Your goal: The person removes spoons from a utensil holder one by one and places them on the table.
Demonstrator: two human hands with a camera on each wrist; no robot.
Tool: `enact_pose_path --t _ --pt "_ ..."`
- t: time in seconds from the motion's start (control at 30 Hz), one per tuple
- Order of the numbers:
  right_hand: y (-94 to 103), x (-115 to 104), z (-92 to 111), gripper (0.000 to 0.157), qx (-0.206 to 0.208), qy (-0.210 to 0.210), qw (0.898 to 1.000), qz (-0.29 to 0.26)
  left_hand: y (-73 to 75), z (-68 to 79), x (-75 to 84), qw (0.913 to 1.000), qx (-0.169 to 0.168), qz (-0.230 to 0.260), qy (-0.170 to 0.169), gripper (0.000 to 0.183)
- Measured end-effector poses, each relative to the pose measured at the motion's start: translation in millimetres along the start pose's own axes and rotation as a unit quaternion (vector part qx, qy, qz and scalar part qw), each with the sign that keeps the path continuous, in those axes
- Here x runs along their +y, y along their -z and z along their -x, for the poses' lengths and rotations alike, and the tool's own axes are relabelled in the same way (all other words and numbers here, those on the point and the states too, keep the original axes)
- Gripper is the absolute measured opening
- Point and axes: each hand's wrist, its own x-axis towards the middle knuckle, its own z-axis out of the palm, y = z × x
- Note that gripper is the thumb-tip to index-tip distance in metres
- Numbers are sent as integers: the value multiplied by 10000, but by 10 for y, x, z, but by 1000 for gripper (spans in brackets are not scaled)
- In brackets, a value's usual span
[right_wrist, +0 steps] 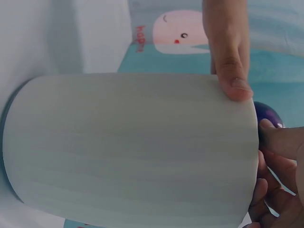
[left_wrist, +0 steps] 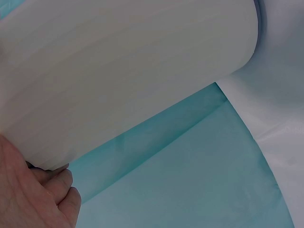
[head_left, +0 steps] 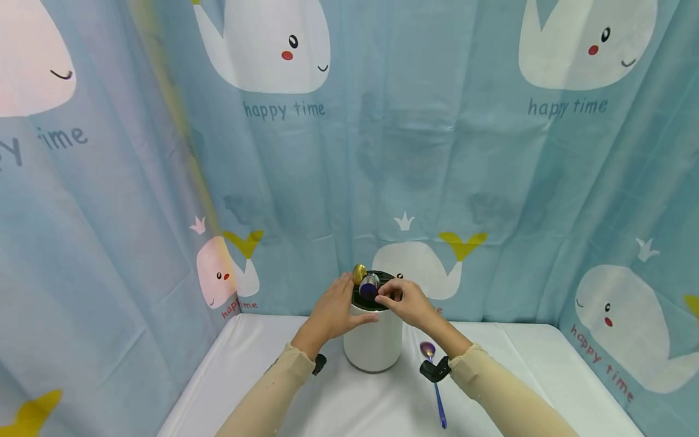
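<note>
A white cylindrical utensil holder point(head_left: 372, 343) with a black slotted top point(head_left: 389, 277) stands upright on the table. My left hand point(head_left: 333, 309) rests on its upper left side, fingers mostly straight and the thumb across the front below the rim. With thumb and fingers my right hand point(head_left: 406, 300) pinches a dark blue-purple spoon point(head_left: 368, 292) at the top; its bowl also shows beside the thumb in the right wrist view point(right_wrist: 267, 113). Behind it are a silver spoon point(head_left: 372, 278) and a gold spoon point(head_left: 358, 274). The exact pinch point is hidden.
Right of the holder, partly under my right wrist, a purple-blue spoon point(head_left: 440, 403) lies on the white tabletop point(head_left: 508, 364). Light blue curtains point(head_left: 415, 164) with whale prints enclose the table at the back and both sides, close behind the holder.
</note>
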Motion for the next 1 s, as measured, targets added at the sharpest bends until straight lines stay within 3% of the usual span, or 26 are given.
enact_pose_path --t 0.4,0.63,1.0 --pt "5 19 -12 9 -236 -60 9996 -111 12 23 15 9999 42 111 -7 123" --pt "17 34 -27 7 -131 123 9994 -281 23 15 14 9999 58 151 23 123" --pt "85 28 -27 10 -93 47 9994 -317 -5 22 3 9997 64 222 15 124"
